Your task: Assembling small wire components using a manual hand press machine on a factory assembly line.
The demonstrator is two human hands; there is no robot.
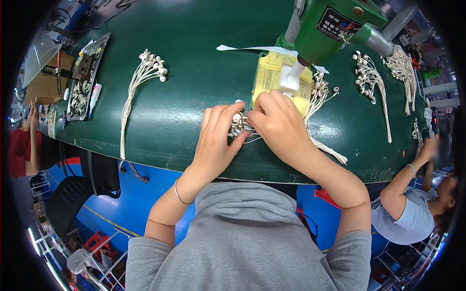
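Cluster of white discs and metal parts, near the front edge of the green tabletop, just in front of the yellow jig. Left hand: narrow grip, fingers and thumb curled around the cluster. Right hand: fingertips drawn together at the cluster's right side; contents of that grip hidden, impossible to tell.

Step in hand, by judgement: two-handed sorting or separating of disc ends before the press. Requirement of the next move, by judgement: steady left hold, fine right pinch on a single piece, clear of neighbouring cords.

Counts, outward from the cluster: one jig, one white block upon it, one green press above. One bundle of corded discs beside the jig, partly behind the right forearm; cord ends beyond that forearm, owner uncertain. One left bundle, well apart; one right bundle; one larger heap farther right. Individual discs too crowded for counting. At far left, one tray of small pieces, one white tube along its side.
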